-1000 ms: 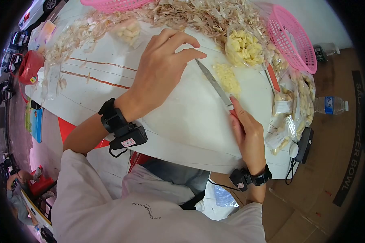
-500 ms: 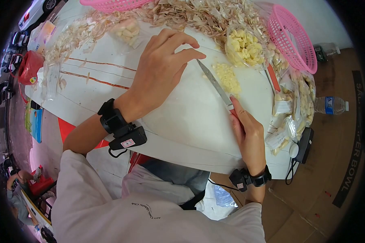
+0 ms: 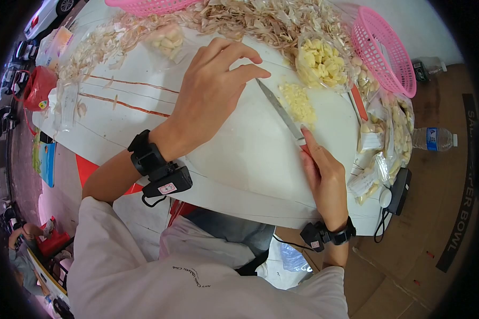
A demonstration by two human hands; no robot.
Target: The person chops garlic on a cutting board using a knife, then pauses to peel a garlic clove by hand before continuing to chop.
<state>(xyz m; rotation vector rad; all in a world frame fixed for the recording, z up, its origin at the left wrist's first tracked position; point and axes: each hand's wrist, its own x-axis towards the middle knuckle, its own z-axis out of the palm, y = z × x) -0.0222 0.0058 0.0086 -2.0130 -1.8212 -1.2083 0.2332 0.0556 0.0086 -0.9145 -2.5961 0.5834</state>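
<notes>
My right hand point(image 3: 327, 173) is closed around the red handle of a small knife point(image 3: 282, 112). The blade points up and to the left over the white table, its tip close to my left thumb. My left hand point(image 3: 213, 87) is raised with bent fingers; a gap shows between thumb and forefinger, with nothing visible in it. Just right of the blade lies a pile of chopped garlic point(image 3: 300, 103). Behind that pile, a clear plastic bag holds peeled garlic cloves point(image 3: 320, 63).
Garlic skins point(image 3: 266, 21) are heaped along the far side. A pink basket point(image 3: 410, 80) tilts at the right, near bagged garlic point(image 3: 402, 127) and a red-handled tool point(image 3: 358, 102). Another bag of cloves point(image 3: 167, 41) sits beyond my left hand. A water bottle point(image 3: 434, 139) lies right.
The knife blade has shifted very slightly to the left with my right hand. My left hand looks unmoved.
</notes>
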